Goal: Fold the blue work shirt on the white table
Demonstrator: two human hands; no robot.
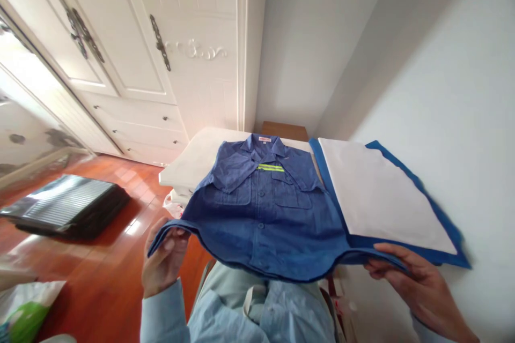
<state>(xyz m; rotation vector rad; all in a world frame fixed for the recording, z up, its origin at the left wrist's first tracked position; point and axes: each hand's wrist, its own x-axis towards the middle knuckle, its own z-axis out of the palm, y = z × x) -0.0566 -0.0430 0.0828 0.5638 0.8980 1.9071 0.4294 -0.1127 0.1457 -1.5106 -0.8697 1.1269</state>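
Note:
A blue button-up work shirt (261,214) lies front side up, its collar at the far end and its sleeves folded in over the chest. A yellow-green reflective strip crosses the chest near a pocket. My left hand (166,254) pinches the left corner of the hem, lifted off the table. At the opposite corner, my right hand (406,273) grips the hem between thumb and fingers. Between both hands the hem sags in a curve above my lap.
Under the shirt is a white table (193,158). A white cloth (382,193) on blue fabric (454,236) lies to the right by the wall. White wardrobes (193,21) stand behind. A black ribbed suitcase (68,203) and a plastic bag (32,305) rest on the wooden floor at left.

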